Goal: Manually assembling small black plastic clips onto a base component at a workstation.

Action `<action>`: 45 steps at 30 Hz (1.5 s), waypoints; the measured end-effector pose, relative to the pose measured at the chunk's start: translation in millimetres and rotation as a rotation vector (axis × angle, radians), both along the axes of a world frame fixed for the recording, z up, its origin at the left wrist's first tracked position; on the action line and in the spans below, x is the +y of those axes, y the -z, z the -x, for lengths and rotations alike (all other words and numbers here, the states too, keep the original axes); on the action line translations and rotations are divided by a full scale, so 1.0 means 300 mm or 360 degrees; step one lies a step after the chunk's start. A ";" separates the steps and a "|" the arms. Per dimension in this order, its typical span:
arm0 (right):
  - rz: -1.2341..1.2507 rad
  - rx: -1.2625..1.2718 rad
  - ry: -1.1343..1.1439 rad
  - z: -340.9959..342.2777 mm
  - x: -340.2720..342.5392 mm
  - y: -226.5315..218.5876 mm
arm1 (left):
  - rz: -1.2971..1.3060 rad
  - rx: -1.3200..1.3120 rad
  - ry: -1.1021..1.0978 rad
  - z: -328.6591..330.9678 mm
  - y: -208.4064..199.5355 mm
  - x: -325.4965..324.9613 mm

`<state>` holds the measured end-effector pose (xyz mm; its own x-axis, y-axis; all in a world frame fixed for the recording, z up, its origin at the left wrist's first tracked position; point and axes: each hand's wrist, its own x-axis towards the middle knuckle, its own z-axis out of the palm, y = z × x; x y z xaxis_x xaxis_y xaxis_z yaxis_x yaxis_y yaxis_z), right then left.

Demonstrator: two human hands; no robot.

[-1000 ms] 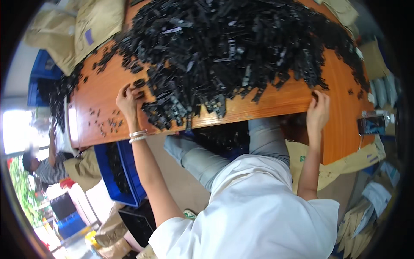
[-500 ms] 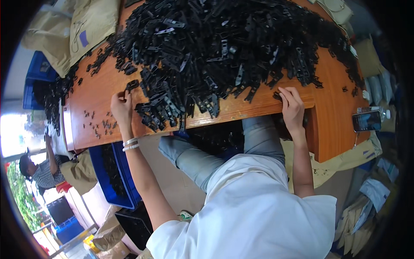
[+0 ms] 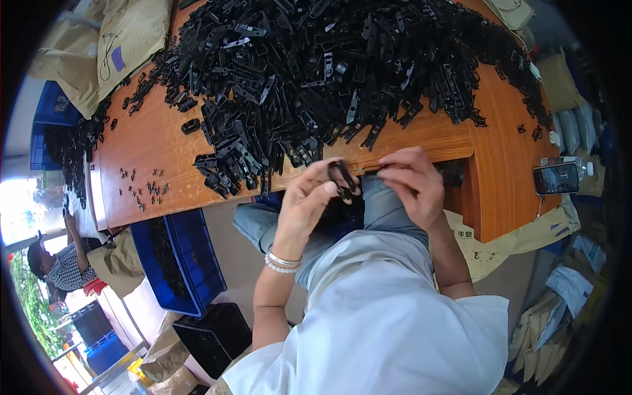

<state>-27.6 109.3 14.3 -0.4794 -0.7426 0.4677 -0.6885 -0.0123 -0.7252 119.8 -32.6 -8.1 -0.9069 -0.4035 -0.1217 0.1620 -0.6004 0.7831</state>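
My left hand (image 3: 304,204) is closed on a black plastic frame-shaped part (image 3: 343,180), held between thumb and fingers in front of the table edge. It is an elongated piece with an opening through its middle. Just to the right, my right hand (image 3: 419,189) has its fingertips pinched together close to that part. Whatever lies in this pinch is too small and dark to make out. Beyond both hands a big pile of similar black plastic parts (image 3: 296,79) covers much of the wooden table (image 3: 421,141).
Small dark pieces (image 3: 153,187) lie scattered on the table's left. A blue crate (image 3: 197,260) with black parts stands below that side. A phone (image 3: 556,178) is at the right edge. Brown sacks (image 3: 131,39) rest at the far left. Another person (image 3: 62,260) is farther left.
Both hands have come from the table's edge on either side to meet near the middle, over my lap. The left hand now holds the black frame-shaped part up in view.
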 end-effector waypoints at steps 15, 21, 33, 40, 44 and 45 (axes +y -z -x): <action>0.0090 -0.0069 -0.0808 -0.019 -0.032 0.008 | -0.0727 -0.0114 0.0603 -0.018 -0.016 0.025; 0.0443 -0.0990 -0.0425 0.004 0.029 0.111 | 0.1798 -0.0860 -0.0622 0.004 0.066 0.000; 0.0261 -0.1437 0.0076 -0.050 -0.051 0.145 | 0.1720 -0.1208 -0.0638 0.081 0.087 -0.058; 0.0018 -0.1985 -0.0042 -0.067 -0.064 0.112 | 0.0718 -0.0361 -0.0425 0.019 0.064 0.032; 0.0004 -0.1946 -0.0097 -0.064 -0.051 0.117 | 0.0669 -0.0373 -0.0395 0.017 0.056 0.040; 0.0017 -0.2010 -0.0084 -0.063 -0.048 0.116 | 0.0655 -0.0400 -0.0364 0.018 0.043 0.039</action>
<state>-8.6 95.0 -20.4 -0.5652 -0.7734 -0.2869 0.4831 -0.0285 -0.8751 114.5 -20.9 -21.1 -0.7533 -0.6477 -0.1140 0.0298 -0.2069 0.9779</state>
